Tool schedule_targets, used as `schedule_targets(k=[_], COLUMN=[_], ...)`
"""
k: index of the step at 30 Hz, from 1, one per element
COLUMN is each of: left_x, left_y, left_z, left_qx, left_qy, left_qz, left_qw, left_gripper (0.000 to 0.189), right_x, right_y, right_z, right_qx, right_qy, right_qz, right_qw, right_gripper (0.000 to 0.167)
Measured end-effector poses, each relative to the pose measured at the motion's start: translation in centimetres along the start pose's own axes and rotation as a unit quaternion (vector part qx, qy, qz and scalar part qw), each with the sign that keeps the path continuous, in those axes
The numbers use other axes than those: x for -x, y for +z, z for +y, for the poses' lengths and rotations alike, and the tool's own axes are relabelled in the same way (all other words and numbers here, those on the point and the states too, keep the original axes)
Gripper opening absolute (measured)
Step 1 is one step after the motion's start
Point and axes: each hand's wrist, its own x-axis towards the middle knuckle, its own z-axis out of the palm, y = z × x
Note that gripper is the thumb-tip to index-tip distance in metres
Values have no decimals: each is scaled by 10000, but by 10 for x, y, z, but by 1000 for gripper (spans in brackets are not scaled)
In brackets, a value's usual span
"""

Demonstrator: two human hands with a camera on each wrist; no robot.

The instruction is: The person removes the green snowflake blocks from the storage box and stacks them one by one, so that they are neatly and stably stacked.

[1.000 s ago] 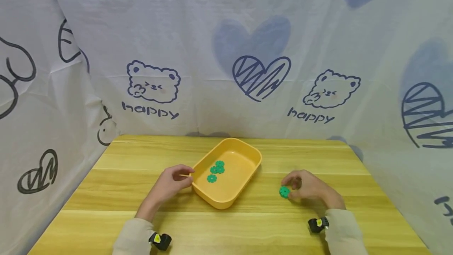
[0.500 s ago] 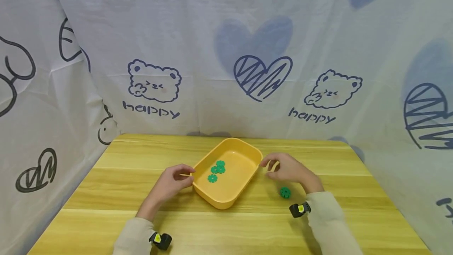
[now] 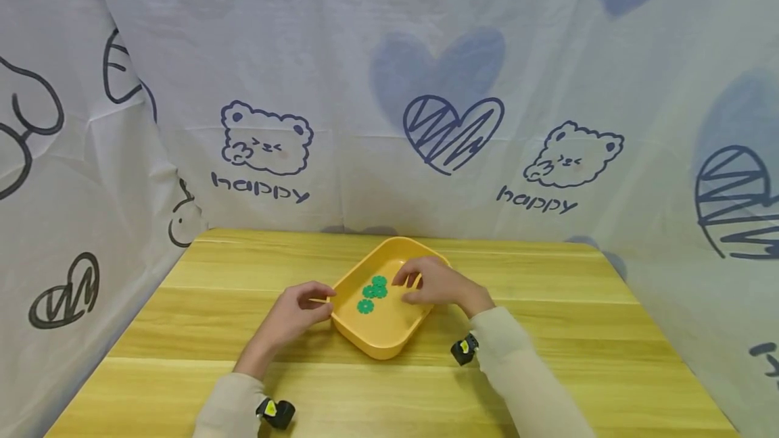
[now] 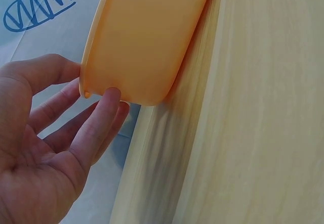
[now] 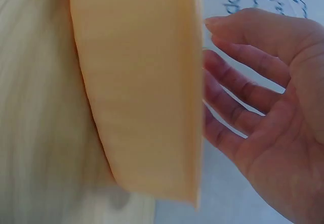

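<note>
An orange-yellow plastic tray [image 3: 389, 326] sits angled on the table in the head view. Several flat green notched discs [image 3: 366, 306], like snowflake building pieces, lie at the left of its floor. My left hand [image 3: 296, 308] holds the tray's left corner between thumb and fingers; the left wrist view shows the fingers against the tray's outer wall [image 4: 147, 47]. Over the tray's right half hovers my right hand [image 3: 435, 282], its fingers loosely bent with nothing seen between them, right of the discs. The right wrist view has its fingertips partly hidden behind the tray's rim.
A wood-grain table [image 3: 578, 357] lies under everything. Behind it hangs a white cloth [image 3: 359, 188] printed with hearts and bears. My right sleeve [image 3: 517, 363] covers the spot where a green disc lay. A small black camera [image 3: 464, 350] sits on my right wrist.
My right hand let go of a green disc on the table at the right, then moved left past the tray's rim and over its inside. The left hand and tray stayed put.
</note>
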Motion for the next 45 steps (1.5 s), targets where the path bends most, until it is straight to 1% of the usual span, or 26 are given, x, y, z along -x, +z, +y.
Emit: schedule_targets(k=[8, 11, 14, 19, 22, 26, 31, 32, 37, 41, 45], left_x=[1, 1, 2, 2, 2, 2, 2, 1, 0, 0, 0], left_y=[1, 1, 0, -1, -1, -1, 0, 0, 0, -1, 0], left_z=[-1, 0, 1, 1, 1, 3, 3, 3, 1, 0, 0], left_qx=[31, 56, 88, 125, 95, 103, 44, 12, 24, 40, 34], left_qy=[37, 38, 124, 102, 97, 153, 80, 107, 69, 65, 49], left_qz=[-55, -44, -107, -118, -88, -88, -67, -84, -55, -68, -80], left_qw=[10000, 10000, 9998, 9998, 9999, 9998, 9999, 9999, 10000, 9999, 10000], left_gripper=[27, 27, 29, 28, 27, 28, 27, 28, 27, 28, 27], right_x=[-26, -33, -38, -44, -46, -47, -48, -49, -49, -47, -43], right_y=[31, 41, 49, 58, 62, 63, 64, 64, 62, 61, 60], right_z=[-8, -10, -12, -15, -17, -20, -21, -21, -23, -26, -27], right_qx=[217, 162, 151, 469, 654, 770, 755, 745, 856, 1014, 1000], right_qy=[-337, -239, -77, -35, -40, 60, 162, 170, 122, 60, 28], right_qz=[-282, -344, -393, -440, -465, -525, -589, -604, -659, -662, -620], right_qw=[9988, 9990, 9991, 9979, 9968, 9956, 9953, 9952, 9941, 9926, 9930], right_gripper=[25, 26, 27, 27, 25, 23, 22, 21, 21, 14, 6])
